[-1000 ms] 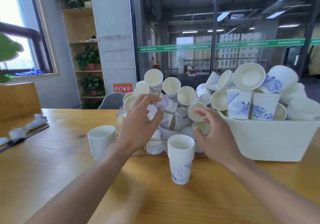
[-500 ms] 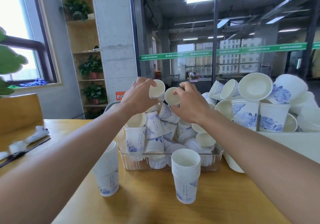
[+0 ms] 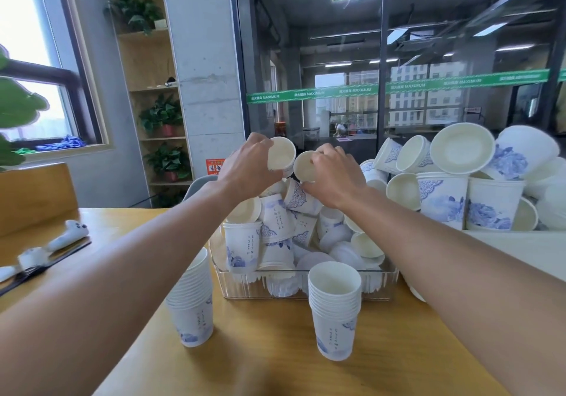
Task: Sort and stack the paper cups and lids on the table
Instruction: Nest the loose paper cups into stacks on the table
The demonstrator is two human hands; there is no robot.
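A person reaches both arms over a wooden table [image 3: 275, 365] to the top of a heap of paper cups. The left hand [image 3: 248, 166] grips a white cup [image 3: 281, 157] on its side, mouth facing the viewer. Just beside it, the right hand [image 3: 333, 175] curls its fingers round a second cup [image 3: 304, 166], the two rims nearly touching. Directly below both hands, a clear plastic bin [image 3: 306, 285] holds the heap. Nearer the person, under the left forearm, stands one stack of cups [image 3: 193, 310]; another stack [image 3: 333, 307] stands between the arms. Beyond the right hand, a white tub [image 3: 520, 248] is piled with larger cups
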